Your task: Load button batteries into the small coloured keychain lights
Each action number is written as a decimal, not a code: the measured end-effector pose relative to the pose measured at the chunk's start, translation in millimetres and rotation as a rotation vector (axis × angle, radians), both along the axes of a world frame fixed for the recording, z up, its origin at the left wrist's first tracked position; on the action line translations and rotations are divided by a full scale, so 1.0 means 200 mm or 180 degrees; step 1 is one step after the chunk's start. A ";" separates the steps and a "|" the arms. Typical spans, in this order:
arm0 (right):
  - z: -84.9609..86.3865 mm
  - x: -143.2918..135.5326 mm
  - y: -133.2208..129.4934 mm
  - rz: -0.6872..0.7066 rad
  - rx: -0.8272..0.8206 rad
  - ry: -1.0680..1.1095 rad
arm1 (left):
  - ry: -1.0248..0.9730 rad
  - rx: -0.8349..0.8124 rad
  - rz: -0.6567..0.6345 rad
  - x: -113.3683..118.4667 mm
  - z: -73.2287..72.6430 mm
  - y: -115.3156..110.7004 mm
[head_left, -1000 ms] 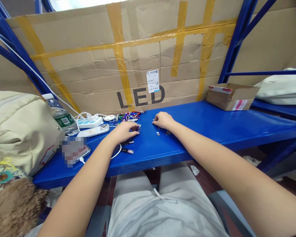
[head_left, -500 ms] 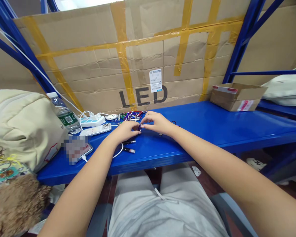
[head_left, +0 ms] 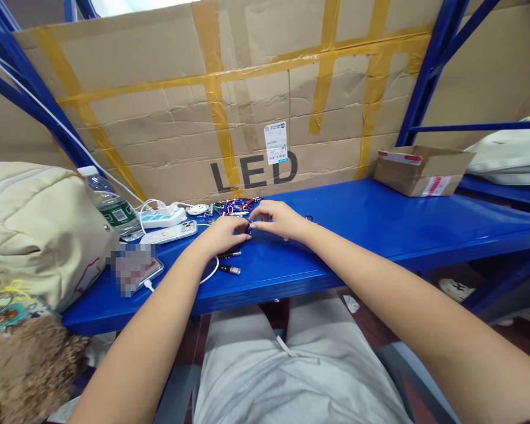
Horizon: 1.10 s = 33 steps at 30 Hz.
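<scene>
Above the blue tabletop (head_left: 353, 229), my left hand (head_left: 224, 234) pinches a small dark purple item (head_left: 248, 227). My right hand (head_left: 279, 219) meets it from the other side, its thumb and index fingertip closed on the same item; the fingers hide most of it. Just behind the hands lies a pile of small colourful metallic pieces (head_left: 236, 206). Two black pen-like sticks, one with a silver end (head_left: 230, 269), rest near my left wrist. A small dark piece (head_left: 309, 218) shows behind my right wrist.
At the left are a cream bag (head_left: 39, 218), a water bottle (head_left: 117, 209), a white power strip (head_left: 163, 217), a phone (head_left: 170, 232) and another phone with a white cable. An open cardboard box (head_left: 421, 171) stands at the back right. Tall taped cardboard lines the back.
The view has shifted slightly. Both hands stay together around the small item, with hardly any change in their pose.
</scene>
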State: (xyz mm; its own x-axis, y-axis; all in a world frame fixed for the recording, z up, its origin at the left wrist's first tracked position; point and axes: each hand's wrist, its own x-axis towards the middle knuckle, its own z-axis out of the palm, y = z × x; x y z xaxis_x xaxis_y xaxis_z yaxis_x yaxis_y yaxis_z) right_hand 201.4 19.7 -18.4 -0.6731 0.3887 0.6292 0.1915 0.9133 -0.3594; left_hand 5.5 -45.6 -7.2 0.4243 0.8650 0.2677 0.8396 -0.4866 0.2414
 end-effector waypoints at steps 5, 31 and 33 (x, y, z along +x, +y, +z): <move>0.07 0.11 0.03 -0.0562 -0.0318 -0.0367 | 0.0139 0.0051 0.0107 0.01 0.02 -0.01; 0.08 0.24 0.03 -0.0771 -0.1132 -0.1897 | 0.0180 -0.0059 0.0152 0.01 0.02 -0.02; 0.08 0.24 0.03 -0.0741 -0.1161 -0.1926 | 0.0150 -0.0060 0.0152 0.01 0.02 -0.02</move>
